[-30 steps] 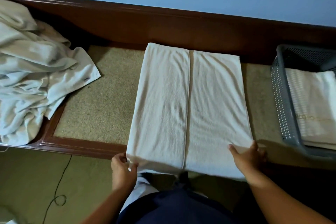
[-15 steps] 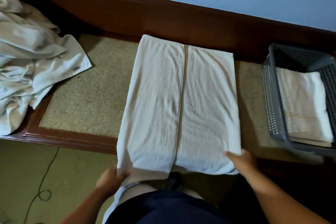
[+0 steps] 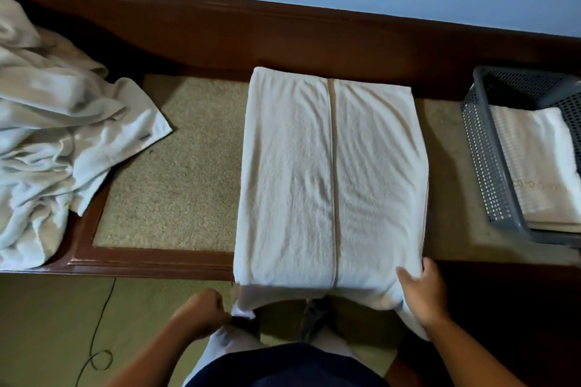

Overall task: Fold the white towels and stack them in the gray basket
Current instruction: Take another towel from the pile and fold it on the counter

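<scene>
A white towel (image 3: 333,173), folded lengthwise with both long edges meeting at a centre seam, lies on the wooden bench; its near end hangs over the front edge. My left hand (image 3: 201,313) grips the near left corner with curled fingers. My right hand (image 3: 423,291) holds the near right corner, thumb on top. The gray basket (image 3: 481,148) stands at the right, with a folded white towel (image 3: 540,163) inside it.
A heap of unfolded white towels (image 3: 53,141) covers the bench's left end. The bench (image 3: 176,185) has a beige woven seat and a dark wooden frame with a raised back rail. A thin cable (image 3: 97,339) lies on the floor at lower left.
The towel's near end has been drawn further over the bench's front edge. Both hands dropped lower with their corners, and the view shifted slightly.
</scene>
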Demonstrator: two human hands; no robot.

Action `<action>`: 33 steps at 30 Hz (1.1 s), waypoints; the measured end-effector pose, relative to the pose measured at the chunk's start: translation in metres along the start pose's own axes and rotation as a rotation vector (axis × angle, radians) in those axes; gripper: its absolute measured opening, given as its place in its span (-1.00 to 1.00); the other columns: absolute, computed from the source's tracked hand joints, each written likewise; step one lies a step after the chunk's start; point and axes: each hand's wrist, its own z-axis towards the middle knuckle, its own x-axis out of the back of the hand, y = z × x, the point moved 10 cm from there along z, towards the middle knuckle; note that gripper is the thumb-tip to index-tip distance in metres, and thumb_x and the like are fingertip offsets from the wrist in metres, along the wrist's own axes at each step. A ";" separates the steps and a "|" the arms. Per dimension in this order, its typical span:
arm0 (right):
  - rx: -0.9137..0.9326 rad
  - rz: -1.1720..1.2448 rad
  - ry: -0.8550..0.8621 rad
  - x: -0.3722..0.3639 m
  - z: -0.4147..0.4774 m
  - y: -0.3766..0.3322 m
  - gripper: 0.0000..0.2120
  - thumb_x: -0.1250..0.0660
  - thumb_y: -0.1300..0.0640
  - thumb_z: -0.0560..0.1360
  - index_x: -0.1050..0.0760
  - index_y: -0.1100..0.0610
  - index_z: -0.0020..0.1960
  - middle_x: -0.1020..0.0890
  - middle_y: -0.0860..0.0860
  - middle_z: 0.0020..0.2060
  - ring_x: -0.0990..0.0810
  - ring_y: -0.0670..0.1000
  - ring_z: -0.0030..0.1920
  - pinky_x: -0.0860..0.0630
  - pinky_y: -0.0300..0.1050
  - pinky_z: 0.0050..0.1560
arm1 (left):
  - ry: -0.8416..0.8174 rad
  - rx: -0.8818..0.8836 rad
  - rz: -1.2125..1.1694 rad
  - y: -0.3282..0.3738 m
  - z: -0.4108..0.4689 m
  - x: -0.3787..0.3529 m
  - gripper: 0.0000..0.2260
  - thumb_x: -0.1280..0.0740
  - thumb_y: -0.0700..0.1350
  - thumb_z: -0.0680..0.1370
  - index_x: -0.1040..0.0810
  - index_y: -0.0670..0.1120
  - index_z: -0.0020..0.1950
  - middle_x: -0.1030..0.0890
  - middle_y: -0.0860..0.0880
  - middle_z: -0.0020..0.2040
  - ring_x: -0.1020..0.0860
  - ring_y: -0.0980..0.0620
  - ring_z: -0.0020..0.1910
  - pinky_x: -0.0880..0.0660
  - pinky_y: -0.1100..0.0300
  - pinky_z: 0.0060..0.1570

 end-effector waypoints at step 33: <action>0.565 -0.399 -0.380 -0.147 -0.121 -0.104 -0.54 -0.25 0.05 0.52 -0.32 -0.14 0.41 -0.38 -0.06 0.26 -0.52 0.07 0.18 -0.50 -0.04 0.17 | 0.356 -0.177 -0.039 0.090 -0.012 0.097 -0.57 -0.38 0.41 0.43 -0.48 0.04 -0.18 -0.59 0.09 -0.26 -0.55 0.14 -0.25 -0.42 0.17 -0.32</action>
